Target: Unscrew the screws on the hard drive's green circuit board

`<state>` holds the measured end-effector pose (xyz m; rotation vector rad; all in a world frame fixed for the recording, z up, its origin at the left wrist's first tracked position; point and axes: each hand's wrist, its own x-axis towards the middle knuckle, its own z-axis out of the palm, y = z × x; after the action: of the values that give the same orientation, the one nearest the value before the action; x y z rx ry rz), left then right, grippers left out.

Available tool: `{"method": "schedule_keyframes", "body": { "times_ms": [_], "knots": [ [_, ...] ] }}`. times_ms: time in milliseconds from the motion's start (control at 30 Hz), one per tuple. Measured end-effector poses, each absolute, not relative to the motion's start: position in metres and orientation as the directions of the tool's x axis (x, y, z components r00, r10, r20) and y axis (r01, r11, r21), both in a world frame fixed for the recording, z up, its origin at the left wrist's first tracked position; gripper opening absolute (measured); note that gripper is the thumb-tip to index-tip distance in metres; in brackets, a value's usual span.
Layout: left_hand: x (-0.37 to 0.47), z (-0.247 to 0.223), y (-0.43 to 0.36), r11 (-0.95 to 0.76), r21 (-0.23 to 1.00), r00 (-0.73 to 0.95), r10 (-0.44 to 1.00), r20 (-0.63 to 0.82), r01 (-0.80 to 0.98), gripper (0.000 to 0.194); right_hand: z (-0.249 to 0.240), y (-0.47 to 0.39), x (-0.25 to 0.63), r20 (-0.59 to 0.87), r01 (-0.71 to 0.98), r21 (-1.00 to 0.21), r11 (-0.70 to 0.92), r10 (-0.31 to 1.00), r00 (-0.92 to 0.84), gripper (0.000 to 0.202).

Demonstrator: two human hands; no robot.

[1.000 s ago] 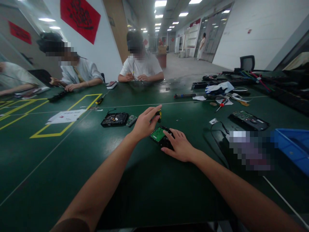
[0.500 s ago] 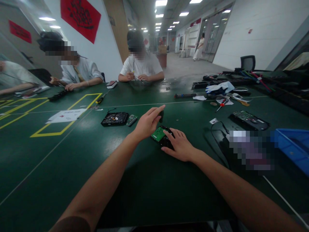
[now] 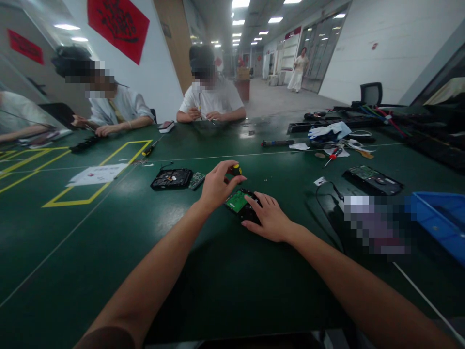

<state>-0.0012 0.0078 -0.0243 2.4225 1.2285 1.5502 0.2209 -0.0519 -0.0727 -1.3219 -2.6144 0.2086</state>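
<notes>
- My left hand (image 3: pixel 217 187), fingers curled, holds a yellow-and-black handle (image 3: pixel 237 169).
- My right hand (image 3: pixel 271 218), open and spread, rests on the drive (image 3: pixel 238 201) on the surface (image 3: pixel 232 276).

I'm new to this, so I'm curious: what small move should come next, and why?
Probably a small twist of the yellow-and-black screwdriver by the left hand: its fingers are at the handle, while the right hand rests on the hard drive, seemingly steadying it. I can't see the tip.
</notes>
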Motion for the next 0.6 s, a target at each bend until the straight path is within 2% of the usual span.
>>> {"method": "schedule_keyframes", "body": {
  "times_ms": [100,233,400,600],
  "knots": [
    [-0.002,-0.025,0.009,-0.696,0.398,0.205,0.613,0.763,0.598,0.046,-0.072,-0.052,0.221,0.109,0.781,-0.218,0.585,0.810,-0.576,0.088],
    [-0.003,-0.019,0.006,-0.738,0.353,0.295,0.590,0.752,0.575,0.045,-0.071,-0.053,0.221,0.111,0.778,-0.218,0.589,0.807,-0.580,0.088],
    [-0.007,-0.008,0.002,-0.779,0.357,0.417,0.591,0.690,0.515,0.050,-0.072,-0.053,0.221,0.123,0.778,-0.214,0.591,0.806,-0.579,0.087],
    [-0.007,-0.009,0.003,-0.755,0.360,0.361,0.601,0.713,0.548,0.044,-0.074,-0.052,0.221,0.131,0.773,-0.212,0.598,0.801,-0.584,0.086]
  ]
}}
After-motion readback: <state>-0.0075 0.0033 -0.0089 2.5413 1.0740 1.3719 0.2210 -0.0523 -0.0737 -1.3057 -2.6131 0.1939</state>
